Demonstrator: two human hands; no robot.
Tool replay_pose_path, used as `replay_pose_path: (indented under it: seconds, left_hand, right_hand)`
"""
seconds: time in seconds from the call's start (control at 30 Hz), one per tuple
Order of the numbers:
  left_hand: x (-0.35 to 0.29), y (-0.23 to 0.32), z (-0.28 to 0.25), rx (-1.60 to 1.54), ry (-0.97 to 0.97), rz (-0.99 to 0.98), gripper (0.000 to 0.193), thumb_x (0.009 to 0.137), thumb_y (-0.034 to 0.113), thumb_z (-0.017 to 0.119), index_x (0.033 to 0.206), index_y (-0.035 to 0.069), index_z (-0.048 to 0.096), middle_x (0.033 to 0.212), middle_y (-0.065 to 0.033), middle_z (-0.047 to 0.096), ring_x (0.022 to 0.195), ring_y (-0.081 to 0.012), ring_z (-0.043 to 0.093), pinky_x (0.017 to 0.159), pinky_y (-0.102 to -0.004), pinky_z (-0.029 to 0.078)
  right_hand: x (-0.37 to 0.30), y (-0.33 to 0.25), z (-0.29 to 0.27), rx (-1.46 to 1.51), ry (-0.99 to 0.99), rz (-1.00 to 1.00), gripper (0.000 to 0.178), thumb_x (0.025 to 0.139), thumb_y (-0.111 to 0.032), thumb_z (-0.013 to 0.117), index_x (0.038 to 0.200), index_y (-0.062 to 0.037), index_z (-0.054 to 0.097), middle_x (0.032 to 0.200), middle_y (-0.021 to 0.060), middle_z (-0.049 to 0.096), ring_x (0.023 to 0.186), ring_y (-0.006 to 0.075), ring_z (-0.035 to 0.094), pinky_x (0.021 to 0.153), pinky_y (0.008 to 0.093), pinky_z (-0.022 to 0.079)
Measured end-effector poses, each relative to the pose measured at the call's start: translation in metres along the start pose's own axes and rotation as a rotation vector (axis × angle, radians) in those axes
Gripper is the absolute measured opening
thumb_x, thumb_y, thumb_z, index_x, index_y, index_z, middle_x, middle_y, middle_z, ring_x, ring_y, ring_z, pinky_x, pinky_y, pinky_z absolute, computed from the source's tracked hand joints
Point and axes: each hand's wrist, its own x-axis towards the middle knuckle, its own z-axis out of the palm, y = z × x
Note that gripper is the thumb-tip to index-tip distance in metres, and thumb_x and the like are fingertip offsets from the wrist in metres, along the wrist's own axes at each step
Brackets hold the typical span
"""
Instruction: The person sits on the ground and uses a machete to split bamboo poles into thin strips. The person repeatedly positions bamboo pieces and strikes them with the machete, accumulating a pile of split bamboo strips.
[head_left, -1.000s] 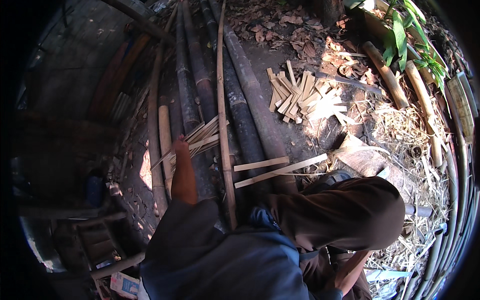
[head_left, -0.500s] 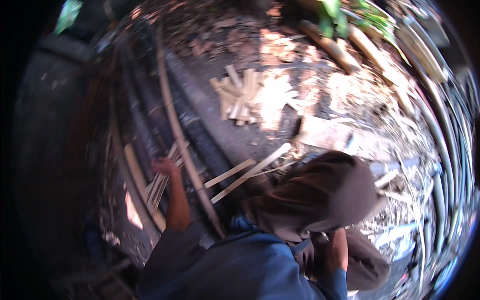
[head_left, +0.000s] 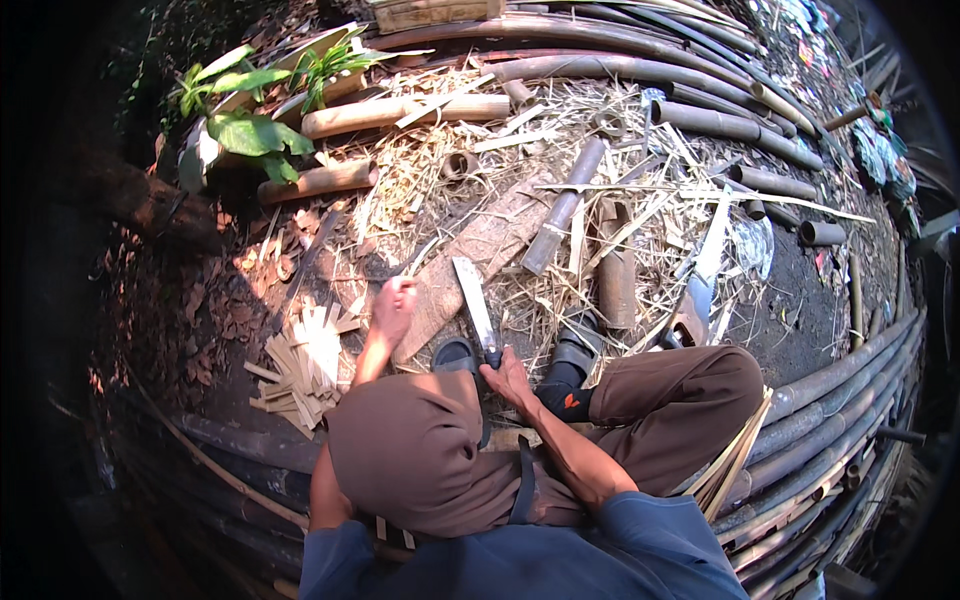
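My right hand (head_left: 508, 378) is closed around the dark handle of a machete (head_left: 474, 300), its broad pale blade pointing away from me between my feet. To the left, my left hand (head_left: 392, 312) is raised beyond my left knee with its fingers curled in; whether anything is in them I cannot make out. Under and beyond it lies a flat wooden board (head_left: 440, 298) on the ground. A pile of short split bamboo strips (head_left: 298, 372) rests left of my left hand.
A handsaw (head_left: 703, 280) lies on the right, past my right knee. Cut bamboo tubes (head_left: 616, 270) and shavings cover the ground ahead. Long bamboo poles (head_left: 800, 430) run along the right, with more poles (head_left: 620, 68) at the back. A leafy plant (head_left: 255, 133) stands far left.
The view has swung from my left side to the ground ahead. My left hand has come away from the strips among the poles to above the board. The machete now shows in my right hand.
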Motion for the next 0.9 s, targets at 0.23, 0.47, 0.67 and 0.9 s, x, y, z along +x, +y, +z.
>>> replay_pose_path:
  seconds: [0.23, 0.47, 0.67, 0.9]
  left_hand:
    - [0.122, 0.06, 0.201, 0.114, -0.277, 0.027, 0.049, 0.086, 0.028, 0.07, 0.112, -0.008, 0.048, 0.099, -0.0236, 0.063, 0.084, -0.0357, 0.063, 0.074, -0.044, 0.051]
    - [0.094, 0.108, 0.167, -0.877, -0.587, -0.352, 0.038, 0.089, 0.03, 0.072, 0.107, -0.003, 0.066, 0.093, -0.0056, 0.069, 0.074, -0.0097, 0.062, 0.066, -0.0231, 0.051]
    - [0.046, 0.1, 0.063, -0.789, -0.023, 0.147, 0.066, 0.088, 0.033, 0.074, 0.136, 0.0, 0.045, 0.113, -0.0077, 0.063, 0.103, -0.0117, 0.058, 0.09, -0.0286, 0.049]
    - [0.072, 0.105, -0.019, -0.865, 0.438, 0.391, 0.032, 0.089, 0.018, 0.073, 0.115, 0.004, 0.06, 0.103, -0.0004, 0.063, 0.093, -0.0095, 0.057, 0.085, -0.0265, 0.047]
  right_hand:
    - [-0.015, -0.039, -0.024, 0.038, -0.196, 0.131, 0.057, 0.077, -0.042, 0.062, 0.106, 0.0062, 0.053, 0.093, 0.0279, 0.062, 0.09, 0.0423, 0.061, 0.079, 0.0476, 0.048]
    - [-0.01, -0.034, -0.038, 0.121, -0.099, 0.186, 0.062, 0.078, -0.044, 0.063, 0.116, 0.0041, 0.056, 0.099, 0.0286, 0.066, 0.095, 0.0427, 0.065, 0.083, 0.048, 0.049]
    - [0.001, -0.054, -0.07, 0.084, 0.089, 0.087, 0.05, 0.077, -0.039, 0.068, 0.099, 0.004, 0.057, 0.076, 0.0209, 0.062, 0.069, 0.0333, 0.061, 0.066, 0.044, 0.048]
    - [-0.013, -0.114, -0.112, 0.047, 0.161, -0.102, 0.042, 0.083, -0.029, 0.062, 0.111, 0.001, 0.057, 0.078, 0.0231, 0.063, 0.074, 0.0386, 0.063, 0.069, 0.0455, 0.048]
